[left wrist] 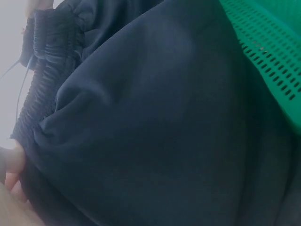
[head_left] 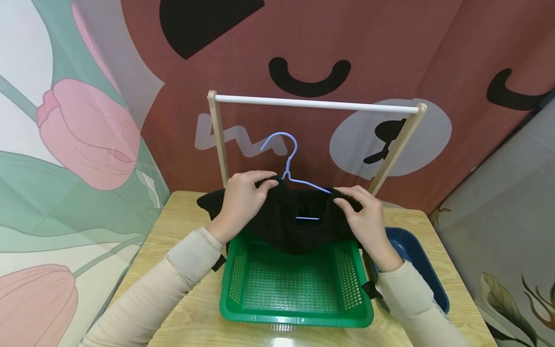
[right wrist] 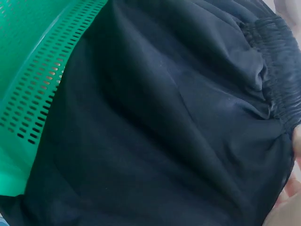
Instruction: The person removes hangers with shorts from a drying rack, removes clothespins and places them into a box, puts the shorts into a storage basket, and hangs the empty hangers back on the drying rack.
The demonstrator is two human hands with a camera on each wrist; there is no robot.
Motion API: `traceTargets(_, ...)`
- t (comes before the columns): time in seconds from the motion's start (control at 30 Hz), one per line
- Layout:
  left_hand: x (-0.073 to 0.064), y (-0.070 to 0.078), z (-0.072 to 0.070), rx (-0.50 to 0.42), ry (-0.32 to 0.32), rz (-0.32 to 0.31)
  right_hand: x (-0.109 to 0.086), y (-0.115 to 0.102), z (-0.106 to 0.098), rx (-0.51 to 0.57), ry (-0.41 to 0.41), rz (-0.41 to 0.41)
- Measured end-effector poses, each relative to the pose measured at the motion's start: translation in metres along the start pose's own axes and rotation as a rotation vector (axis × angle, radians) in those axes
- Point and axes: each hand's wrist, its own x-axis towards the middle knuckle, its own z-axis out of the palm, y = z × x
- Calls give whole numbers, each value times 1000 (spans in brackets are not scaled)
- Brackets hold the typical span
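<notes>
A black garment with a gathered elastic waistband [left wrist: 51,52] hangs between my two hands. It looks like shorts or similar bottoms. At its left, my left hand [head_left: 244,197] pinches the waistband between thumb and fingers. My right hand [head_left: 364,214] pinches the band at the opposite side, by the right end of the hanger. A light-blue hanger [head_left: 291,159] has its hook standing up out of the waist opening. Its lower bar shows inside the opening, while the left shoulder is mostly hidden by the cloth. The garment's body [right wrist: 155,122] drapes over the back of the green basket [head_left: 295,319].
A wooden rack with a white rod [head_left: 316,103] stands behind the garment. The perforated green basket sits on the wooden table [head_left: 186,217] in front of me. To its right lies a dark blue tray [head_left: 418,250], partly behind my right forearm. Printed cloths hang around the table.
</notes>
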Motion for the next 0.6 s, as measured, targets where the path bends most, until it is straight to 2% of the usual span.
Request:
traceTargets(0.17, -1, -3, -2, -9, 2, -17, 0, -2, 0, -6, -17, 8)
traceTargets(0.47, -6, -9, -7, 13, 24, -26, -2, -1, -5, -85, 9, 65)
traceTargets(0.6, -9, -11, -8, 14, 18, -24, -4, 1, -8, -111, 6, 49)
